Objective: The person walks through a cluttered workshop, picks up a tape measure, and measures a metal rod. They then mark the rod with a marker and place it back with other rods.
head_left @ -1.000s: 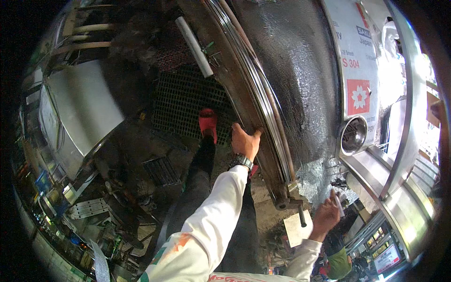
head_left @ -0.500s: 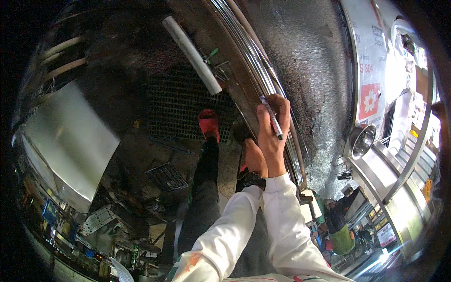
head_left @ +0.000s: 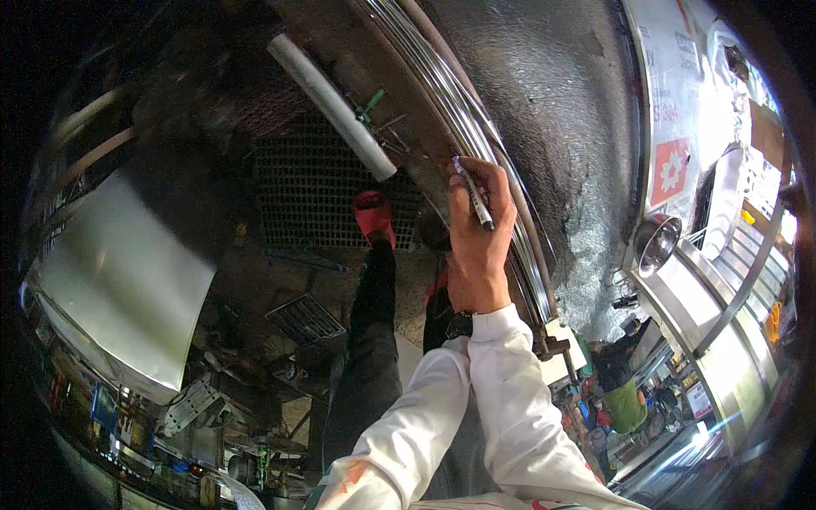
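Observation:
My right hand is closed around a slim white marker pen with a black end. The pen's upper end meets the edge of a dark brown beam, just left of a bundle of shiny metal rods. My right fingers rest by these rods. My left hand is almost wholly behind the right hand and wrist, and its fingers are hidden. A dark band shows at the left wrist.
A pale round pipe lies left of the beam, beside a small green-handled piece. A bent metal sheet stands at the left. On the right are a dark dimpled surface and a steel bowl. A grate lies on the floor.
My right hand, still holding the marker pen, has shifted a little left and toward the beam. My left hand has gone from partly visible to mostly hidden behind it.

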`<action>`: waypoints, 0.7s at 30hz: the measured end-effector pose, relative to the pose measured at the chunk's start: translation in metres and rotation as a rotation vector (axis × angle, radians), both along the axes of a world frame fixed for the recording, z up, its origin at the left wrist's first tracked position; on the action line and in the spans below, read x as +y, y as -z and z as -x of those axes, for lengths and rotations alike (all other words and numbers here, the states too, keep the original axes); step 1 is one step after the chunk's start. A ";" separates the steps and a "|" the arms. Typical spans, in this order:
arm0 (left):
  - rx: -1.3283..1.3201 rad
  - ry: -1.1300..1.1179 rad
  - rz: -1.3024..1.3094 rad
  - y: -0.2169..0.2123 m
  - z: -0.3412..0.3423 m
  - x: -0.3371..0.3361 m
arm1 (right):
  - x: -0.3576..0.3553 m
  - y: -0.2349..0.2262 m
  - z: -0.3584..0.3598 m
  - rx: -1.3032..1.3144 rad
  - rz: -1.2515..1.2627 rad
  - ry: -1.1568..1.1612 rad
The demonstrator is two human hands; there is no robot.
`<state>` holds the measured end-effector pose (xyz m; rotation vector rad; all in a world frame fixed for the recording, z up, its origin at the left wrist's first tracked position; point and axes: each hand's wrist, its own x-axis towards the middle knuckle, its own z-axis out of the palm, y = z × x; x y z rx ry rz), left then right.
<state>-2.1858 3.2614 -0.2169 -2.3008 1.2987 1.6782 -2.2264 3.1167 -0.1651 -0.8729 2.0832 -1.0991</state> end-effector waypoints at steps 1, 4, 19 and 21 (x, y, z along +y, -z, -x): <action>0.003 0.002 -0.002 -0.001 0.000 0.000 | 0.000 0.000 0.000 0.022 -0.004 -0.003; 0.006 0.011 -0.010 -0.002 0.000 0.000 | -0.001 0.002 -0.001 0.079 -0.025 -0.004; 0.033 0.049 -0.018 -0.002 0.004 -0.007 | 0.054 -0.056 0.014 -0.187 -0.080 0.265; 0.033 0.022 -0.025 -0.024 0.010 -0.019 | 0.096 -0.074 0.022 -0.182 -0.075 0.304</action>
